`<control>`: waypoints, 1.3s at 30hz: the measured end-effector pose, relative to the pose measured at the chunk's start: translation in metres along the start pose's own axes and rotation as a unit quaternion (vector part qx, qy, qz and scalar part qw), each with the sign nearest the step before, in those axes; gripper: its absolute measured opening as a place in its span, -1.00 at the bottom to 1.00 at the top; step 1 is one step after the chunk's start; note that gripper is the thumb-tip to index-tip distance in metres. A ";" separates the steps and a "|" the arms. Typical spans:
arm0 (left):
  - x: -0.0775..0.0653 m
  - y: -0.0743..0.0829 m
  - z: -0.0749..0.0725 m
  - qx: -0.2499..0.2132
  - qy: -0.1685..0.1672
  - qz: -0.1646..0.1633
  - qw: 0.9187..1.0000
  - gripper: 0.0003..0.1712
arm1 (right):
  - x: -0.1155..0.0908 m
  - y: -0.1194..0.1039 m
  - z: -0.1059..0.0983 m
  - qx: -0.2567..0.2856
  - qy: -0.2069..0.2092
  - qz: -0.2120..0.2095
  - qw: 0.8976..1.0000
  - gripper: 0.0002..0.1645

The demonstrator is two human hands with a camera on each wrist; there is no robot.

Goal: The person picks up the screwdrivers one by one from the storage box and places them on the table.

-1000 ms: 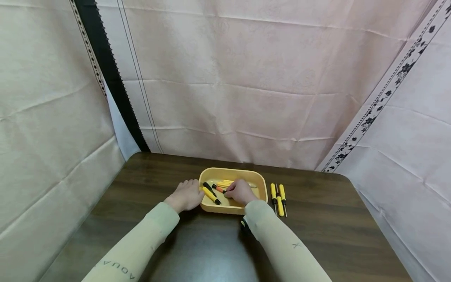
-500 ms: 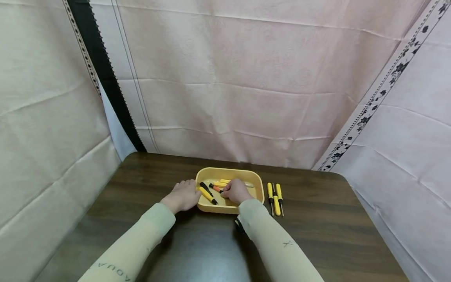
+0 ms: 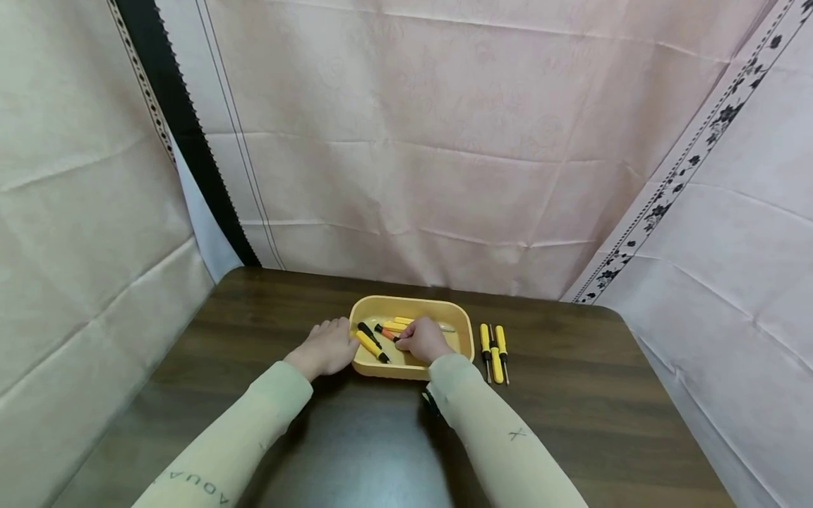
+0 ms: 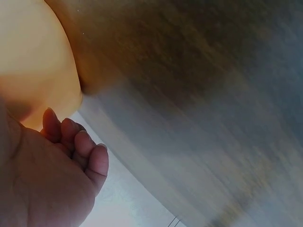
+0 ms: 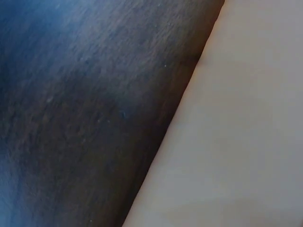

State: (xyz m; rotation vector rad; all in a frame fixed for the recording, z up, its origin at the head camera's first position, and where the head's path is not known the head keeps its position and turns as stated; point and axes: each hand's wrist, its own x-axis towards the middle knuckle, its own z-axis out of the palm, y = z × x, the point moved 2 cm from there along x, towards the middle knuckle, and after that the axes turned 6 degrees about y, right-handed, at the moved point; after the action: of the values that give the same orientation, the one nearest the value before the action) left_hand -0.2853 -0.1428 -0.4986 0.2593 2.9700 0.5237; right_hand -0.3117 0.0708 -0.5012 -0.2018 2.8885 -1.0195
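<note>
A shallow yellow tray stands on the dark wooden table, with several tools lying inside. My left hand rests against its left end, and the left wrist view has loosely bent fingers beside the tray's outer wall. Over the inside of the tray, my right hand pinches the black right end of an orange-and-black screwdriver; its shaft is hidden by the hand. To the left lie a yellow-and-black screwdriver and a black handle. Behind the fingers are yellow handles, partly covered.
Right of the tray, three yellow-handled screwdrivers lie side by side on the table. Pale cloth hangs along the table's back edge. In the right wrist view a smooth pale surface fills the right side.
The whole scene has shifted slightly left and up in the head view. Relative to the tray, both hands stay nearly in place, with the right hand at the orange-and-black screwdriver throughout.
</note>
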 end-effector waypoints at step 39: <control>0.000 -0.001 -0.003 0.010 0.009 0.000 1.000 -0.38 | -0.009 -0.009 -0.050 0.079 0.015 -0.022 0.997 -0.84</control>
State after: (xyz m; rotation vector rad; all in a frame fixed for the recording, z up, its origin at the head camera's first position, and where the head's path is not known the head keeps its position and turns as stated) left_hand -0.2854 -0.1444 -0.4964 0.2584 2.9935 0.4984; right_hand -0.3080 0.0966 -0.4564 -0.2432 2.8228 -1.2622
